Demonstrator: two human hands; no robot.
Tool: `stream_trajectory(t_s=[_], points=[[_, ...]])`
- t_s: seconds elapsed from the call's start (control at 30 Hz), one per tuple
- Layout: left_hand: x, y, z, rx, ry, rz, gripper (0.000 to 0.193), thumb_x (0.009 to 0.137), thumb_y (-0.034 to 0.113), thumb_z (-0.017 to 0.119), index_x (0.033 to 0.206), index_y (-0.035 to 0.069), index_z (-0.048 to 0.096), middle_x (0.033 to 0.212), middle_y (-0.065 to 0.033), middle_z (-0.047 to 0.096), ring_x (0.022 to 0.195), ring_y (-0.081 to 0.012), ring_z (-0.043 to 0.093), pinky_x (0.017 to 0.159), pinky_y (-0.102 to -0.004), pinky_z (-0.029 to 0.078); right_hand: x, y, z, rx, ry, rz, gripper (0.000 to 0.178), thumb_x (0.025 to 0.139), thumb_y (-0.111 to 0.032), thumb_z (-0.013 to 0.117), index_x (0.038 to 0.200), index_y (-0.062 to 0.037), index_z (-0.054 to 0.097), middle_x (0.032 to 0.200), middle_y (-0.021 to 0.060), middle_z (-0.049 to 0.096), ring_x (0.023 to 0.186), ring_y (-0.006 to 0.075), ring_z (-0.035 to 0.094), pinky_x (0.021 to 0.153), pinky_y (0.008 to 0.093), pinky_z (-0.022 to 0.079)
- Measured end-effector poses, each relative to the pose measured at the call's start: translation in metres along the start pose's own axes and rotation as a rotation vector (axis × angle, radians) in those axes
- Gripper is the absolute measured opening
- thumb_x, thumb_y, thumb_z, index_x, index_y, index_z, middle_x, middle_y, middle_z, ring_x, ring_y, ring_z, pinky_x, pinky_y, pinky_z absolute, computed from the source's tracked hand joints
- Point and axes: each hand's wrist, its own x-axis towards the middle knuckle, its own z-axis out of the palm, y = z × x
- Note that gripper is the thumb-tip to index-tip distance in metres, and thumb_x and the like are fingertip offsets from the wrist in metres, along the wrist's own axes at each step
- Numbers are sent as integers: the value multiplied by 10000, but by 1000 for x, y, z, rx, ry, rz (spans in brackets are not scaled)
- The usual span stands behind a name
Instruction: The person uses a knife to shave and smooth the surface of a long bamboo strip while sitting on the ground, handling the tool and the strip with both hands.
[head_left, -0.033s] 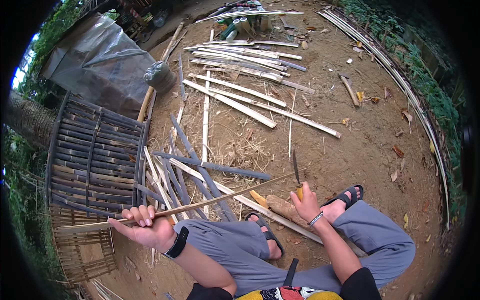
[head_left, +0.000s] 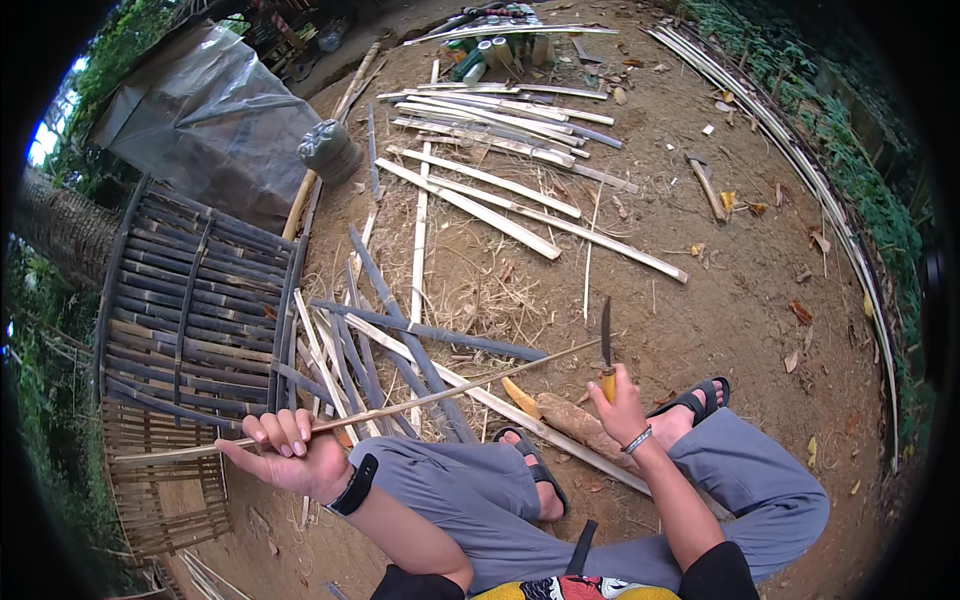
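Observation:
My left hand [head_left: 300,458] is closed around a long, thin bamboo strip [head_left: 462,388], its thumb stretched out along it. From that grip the strip slants up to the right, and its other end runs past the hand to the left. A knife [head_left: 606,336] with a slim dark blade and a yellow-brown handle is in my right hand [head_left: 620,408]. Its blade points upward, close to the strip's far tip; I cannot tell whether they touch. Below the strip, a short piece of wood [head_left: 580,424] lies between my sandalled feet.
Split bamboo slats [head_left: 470,212] lie across the dirt ahead, with darker lengths [head_left: 430,335] crossed nearer. A dark bamboo rack [head_left: 190,300] stands left, below a plastic sheet [head_left: 215,130]. A wooden-handled tool [head_left: 708,190] lies at the right. Long strips [head_left: 800,165] edge the greenery.
The knife has shifted slightly right and its blade stands more upright. The bamboo strip has turned a little, its narrow edge now showing more. My left hand has barely moved.

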Motion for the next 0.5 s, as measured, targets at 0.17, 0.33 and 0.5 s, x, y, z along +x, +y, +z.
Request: stream_trajectory(t_s=[0.17, 0.33, 0.5], points=[[14, 3, -23, -366, -676, -50, 342, 869, 361, 593, 661, 127, 455, 427, 39, 364, 370, -63, 384, 518, -243, 387, 13, 1, -34, 145, 158, 26, 247, 832, -153, 625, 974, -2, 493, 685, 74, 557, 596, 193, 565, 556, 327, 446], [1, -47, -26, -98, -533, -179, 586, 696, 350, 606, 1179, 52, 458, 768, -93, 566, 805, -248, 564, 888, -416, 407, 14, -8, -63, 301, 90, 121, 131, 874, -113, 572, 915, -48, 466, 607, -6, 489, 448, 66, 467, 387, 233, 362], [-6, -55, -16, -206, -382, -177, 744, 736, 526, 585, 1284, 59, 398, 1013, -156, 550, 962, -304, 549, 980, -476, 374, 6, -30, -56, 301, 4, 131, 136, 876, -116, 571, 934, -47, 469, 612, -1, 485, 432, 67, 463, 368, 229, 356]])
